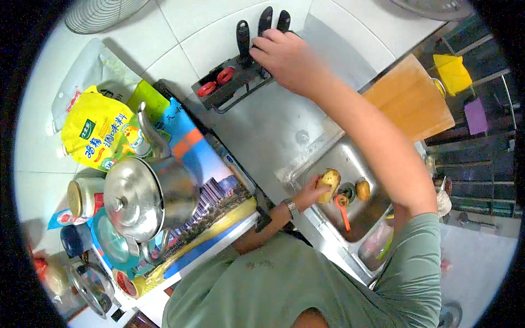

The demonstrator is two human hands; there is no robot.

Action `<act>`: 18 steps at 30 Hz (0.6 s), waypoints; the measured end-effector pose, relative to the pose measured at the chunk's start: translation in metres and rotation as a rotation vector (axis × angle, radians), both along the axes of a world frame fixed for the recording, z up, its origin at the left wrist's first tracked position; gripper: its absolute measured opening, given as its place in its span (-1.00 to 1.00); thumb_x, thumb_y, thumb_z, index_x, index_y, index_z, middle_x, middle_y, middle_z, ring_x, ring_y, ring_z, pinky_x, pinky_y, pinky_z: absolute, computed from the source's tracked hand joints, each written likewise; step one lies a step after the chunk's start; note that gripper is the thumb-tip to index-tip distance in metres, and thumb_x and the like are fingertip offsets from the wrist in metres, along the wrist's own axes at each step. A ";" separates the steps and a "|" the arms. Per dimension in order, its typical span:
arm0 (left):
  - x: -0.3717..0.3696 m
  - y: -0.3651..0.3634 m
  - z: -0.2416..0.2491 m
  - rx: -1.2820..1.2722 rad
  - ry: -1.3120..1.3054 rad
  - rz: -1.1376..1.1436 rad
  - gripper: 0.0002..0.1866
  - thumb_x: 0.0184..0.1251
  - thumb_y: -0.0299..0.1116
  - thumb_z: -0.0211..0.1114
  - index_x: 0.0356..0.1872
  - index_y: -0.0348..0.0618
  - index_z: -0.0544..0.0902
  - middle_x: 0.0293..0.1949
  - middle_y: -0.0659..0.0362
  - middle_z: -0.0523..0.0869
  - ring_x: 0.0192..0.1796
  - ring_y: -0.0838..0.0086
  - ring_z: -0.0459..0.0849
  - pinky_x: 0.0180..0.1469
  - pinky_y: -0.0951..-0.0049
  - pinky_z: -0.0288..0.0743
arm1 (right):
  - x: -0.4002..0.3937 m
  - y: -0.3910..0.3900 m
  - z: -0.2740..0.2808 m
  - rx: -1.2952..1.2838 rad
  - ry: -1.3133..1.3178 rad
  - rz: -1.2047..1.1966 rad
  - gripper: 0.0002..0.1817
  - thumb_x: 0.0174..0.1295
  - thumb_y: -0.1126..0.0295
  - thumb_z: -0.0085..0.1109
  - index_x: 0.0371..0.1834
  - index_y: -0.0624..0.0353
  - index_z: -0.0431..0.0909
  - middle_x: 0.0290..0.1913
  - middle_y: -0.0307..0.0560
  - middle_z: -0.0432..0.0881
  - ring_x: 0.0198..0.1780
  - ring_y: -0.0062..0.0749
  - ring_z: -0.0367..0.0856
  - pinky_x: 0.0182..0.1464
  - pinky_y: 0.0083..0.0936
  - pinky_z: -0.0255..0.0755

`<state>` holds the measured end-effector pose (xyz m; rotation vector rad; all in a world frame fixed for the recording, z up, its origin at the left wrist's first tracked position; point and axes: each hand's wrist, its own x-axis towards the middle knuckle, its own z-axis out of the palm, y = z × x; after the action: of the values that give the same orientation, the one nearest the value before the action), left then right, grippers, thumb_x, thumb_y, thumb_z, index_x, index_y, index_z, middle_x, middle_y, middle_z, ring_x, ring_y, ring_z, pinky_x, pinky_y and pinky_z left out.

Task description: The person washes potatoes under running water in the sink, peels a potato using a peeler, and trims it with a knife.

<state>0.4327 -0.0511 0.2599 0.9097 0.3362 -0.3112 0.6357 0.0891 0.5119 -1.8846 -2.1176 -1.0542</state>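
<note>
My left hand (pixel 309 192), with a watch on its wrist, holds a yellow-brown potato (pixel 330 183) over the steel sink (pixel 328 156). My right hand (pixel 284 57) reaches far forward to the knife rack (pixel 229 87) on the counter. Its fingers curl around the lower part of a black knife handle (pixel 266 19). Two other black handles stick up beside it. A second potato (pixel 362 189) and an orange-handled peeler (pixel 343 210) lie in the sink near the drain.
A wooden cutting board (pixel 410 98) lies right of the sink. On the left stand a steel kettle (pixel 147 194) on a printed board, a yellow bag (pixel 95 131), jars and lids. White tiles cover the wall behind.
</note>
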 end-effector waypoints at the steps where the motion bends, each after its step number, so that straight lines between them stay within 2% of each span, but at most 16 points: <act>1: 0.000 0.002 -0.003 0.007 -0.019 -0.014 -0.37 0.33 -0.26 0.26 0.34 -0.26 0.23 0.15 0.08 0.51 0.18 0.42 0.51 0.18 0.39 0.44 | 0.002 0.009 -0.001 0.010 -0.081 0.008 -0.91 0.04 0.31 0.12 -0.41 0.00 0.56 -0.32 -0.32 0.52 -0.13 -0.44 0.46 -0.22 -0.54 0.35; 5: -0.003 0.007 -0.001 -0.126 -0.045 0.024 -0.37 0.34 -0.24 0.25 0.33 -0.26 0.23 0.16 0.10 0.50 0.17 0.42 0.52 0.18 0.39 0.45 | 0.006 0.025 -0.003 -0.143 -0.174 -0.092 -0.87 0.01 0.35 0.15 -0.33 0.01 0.56 -0.26 -0.32 0.50 -0.07 -0.45 0.42 -0.16 -0.57 0.31; 7: -0.001 0.011 -0.002 -0.037 -0.074 -0.011 -0.37 0.34 -0.23 0.24 0.34 -0.26 0.22 0.17 0.10 0.49 0.16 0.43 0.52 0.18 0.39 0.45 | 0.009 0.027 -0.003 -0.182 -0.255 -0.102 -0.93 0.03 0.31 0.13 -0.42 -0.03 0.55 -0.31 -0.34 0.47 -0.09 -0.48 0.41 -0.14 -0.58 0.29; 11: -0.006 0.018 0.008 -0.085 -0.022 0.032 -0.37 0.35 -0.22 0.23 0.34 -0.25 0.22 0.17 0.10 0.49 0.15 0.43 0.52 0.17 0.39 0.46 | 0.017 0.030 0.003 -0.144 -0.250 -0.023 -0.93 0.01 0.30 0.12 -0.45 -0.03 0.54 -0.33 -0.33 0.46 -0.09 -0.48 0.41 -0.12 -0.57 0.29; 13: -0.008 0.016 0.004 -0.094 -0.029 0.059 -0.37 0.35 -0.20 0.24 0.34 -0.21 0.23 0.16 0.10 0.49 0.14 0.43 0.53 0.15 0.38 0.48 | 0.017 0.026 0.015 -0.100 -0.318 -0.011 -0.92 0.05 0.25 0.12 -0.52 -0.11 0.58 -0.35 -0.37 0.49 -0.12 -0.48 0.43 -0.15 -0.54 0.30; 16: -0.002 0.003 -0.024 0.008 -0.047 0.145 -0.40 0.34 -0.20 0.27 0.31 -0.16 0.28 0.12 0.13 0.52 0.10 0.45 0.55 0.11 0.38 0.50 | 0.013 -0.009 0.032 -0.029 -0.311 -0.129 -0.91 0.05 0.25 0.11 -0.53 -0.12 0.57 -0.36 -0.37 0.50 -0.12 -0.47 0.43 -0.14 -0.54 0.31; 17: -0.002 0.002 -0.030 0.006 -0.068 0.100 -0.41 0.32 -0.23 0.30 0.30 -0.16 0.30 0.10 0.15 0.54 0.09 0.46 0.55 0.12 0.38 0.50 | 0.013 -0.031 0.036 -0.011 -0.279 -0.167 -0.90 0.08 0.27 0.10 -0.48 -0.03 0.57 -0.41 -0.23 0.56 -0.15 -0.34 0.53 -0.14 -0.44 0.38; 18: -0.001 0.012 -0.019 -0.003 -0.083 0.053 -0.41 0.30 -0.27 0.32 0.29 -0.16 0.31 0.08 0.16 0.55 0.09 0.47 0.55 0.12 0.38 0.50 | 0.008 -0.057 0.038 -0.053 -0.254 -0.204 -0.90 0.08 0.27 0.10 -0.48 -0.03 0.57 -0.41 -0.23 0.56 -0.15 -0.34 0.53 -0.14 -0.44 0.38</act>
<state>0.4320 -0.0394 0.2409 0.9070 0.2826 -0.2245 0.6441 0.0317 0.5502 -2.1310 -2.1327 -1.3585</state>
